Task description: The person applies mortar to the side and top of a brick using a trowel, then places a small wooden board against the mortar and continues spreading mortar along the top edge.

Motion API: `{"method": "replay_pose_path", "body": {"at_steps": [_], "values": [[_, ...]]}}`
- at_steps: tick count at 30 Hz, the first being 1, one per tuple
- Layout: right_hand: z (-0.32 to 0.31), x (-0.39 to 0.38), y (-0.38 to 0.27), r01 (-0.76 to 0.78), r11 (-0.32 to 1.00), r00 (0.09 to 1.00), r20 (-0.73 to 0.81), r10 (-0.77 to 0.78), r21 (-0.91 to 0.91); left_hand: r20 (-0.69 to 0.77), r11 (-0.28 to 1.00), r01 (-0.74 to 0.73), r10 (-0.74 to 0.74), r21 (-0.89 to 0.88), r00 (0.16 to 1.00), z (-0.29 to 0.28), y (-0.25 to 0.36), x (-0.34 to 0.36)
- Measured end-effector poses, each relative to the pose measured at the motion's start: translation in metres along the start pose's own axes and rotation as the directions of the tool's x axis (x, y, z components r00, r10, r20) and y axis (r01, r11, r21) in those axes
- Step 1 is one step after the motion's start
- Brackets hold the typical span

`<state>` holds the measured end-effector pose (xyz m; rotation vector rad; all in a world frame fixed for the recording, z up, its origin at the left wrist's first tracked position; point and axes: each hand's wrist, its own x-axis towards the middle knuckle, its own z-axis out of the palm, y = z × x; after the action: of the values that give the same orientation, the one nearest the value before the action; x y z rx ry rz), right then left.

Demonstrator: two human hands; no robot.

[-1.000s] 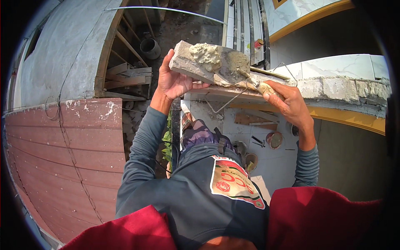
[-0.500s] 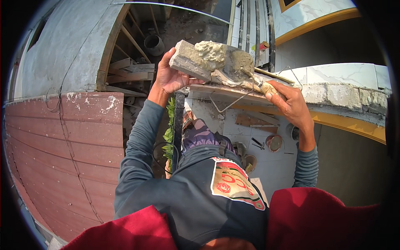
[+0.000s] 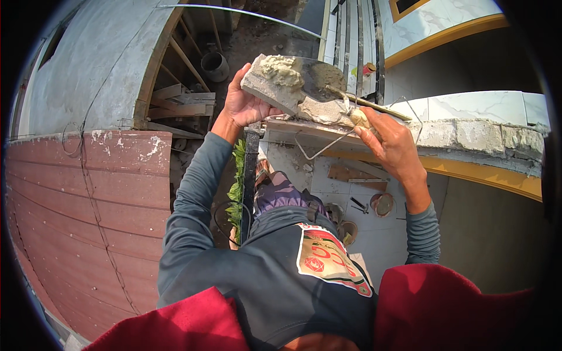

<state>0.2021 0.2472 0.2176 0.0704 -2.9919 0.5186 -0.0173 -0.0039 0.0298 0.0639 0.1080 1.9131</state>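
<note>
My left hand (image 3: pixel 240 105) supports a rough grey block (image 3: pixel 264 92) by its left end, fingers curled round it. A lumpy mass of pale wet mortar (image 3: pixel 281 70) sits on the block's top. My right hand (image 3: pixel 379 140) grips the pale, mortar-smeared handle of a trowel (image 3: pixel 328 76), whose grey blade lies at the mortar and the block's right part. Just below runs a wall top (image 3: pixel 325 112) crusted with mortar. Bent metal rods (image 3: pixel 307 151) cross it beside my right hand.
A maroon corrugated sheet (image 3: pixel 88 216) and grey wall (image 3: pixel 93 64) stand left, near timber offcuts (image 3: pixel 175 99) and a bucket (image 3: pixel 215 67). A block ledge (image 3: pixel 480 134) runs right. Below are a tiled floor with tools (image 3: pixel 360 205), a bowl (image 3: pixel 381 205) and green plants (image 3: pixel 237 187). Metal rails (image 3: pixel 351 47) stand ahead.
My right hand has shifted to the left with the trowel, whose blade has moved left along the block. My left hand still holds the block, which has moved only slightly.
</note>
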Motion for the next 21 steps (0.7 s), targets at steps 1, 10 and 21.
{"method": "replay_pose_path", "body": {"at_steps": [1, 10, 21], "values": [[0.000, 0.000, -0.001, 0.007, 0.998, 1.000, -0.002, -0.007, -0.064, 0.003, 1.000, -0.003, 0.003, 0.000, 1.000, -0.002, -0.001, 0.001], [0.007, 0.002, -0.003, 0.082, 0.984, 0.995, -0.037, -0.089, -0.157, -0.008, 1.000, -0.023, 0.023, -0.002, 1.000, -0.019, -0.003, 0.005], [0.019, 0.008, -0.008, 0.131, 0.974, 0.984, -0.097, -0.151, -0.187, 0.052, 0.996, -0.035, 0.039, -0.079, 0.998, -0.042, -0.003, 0.000]]}}
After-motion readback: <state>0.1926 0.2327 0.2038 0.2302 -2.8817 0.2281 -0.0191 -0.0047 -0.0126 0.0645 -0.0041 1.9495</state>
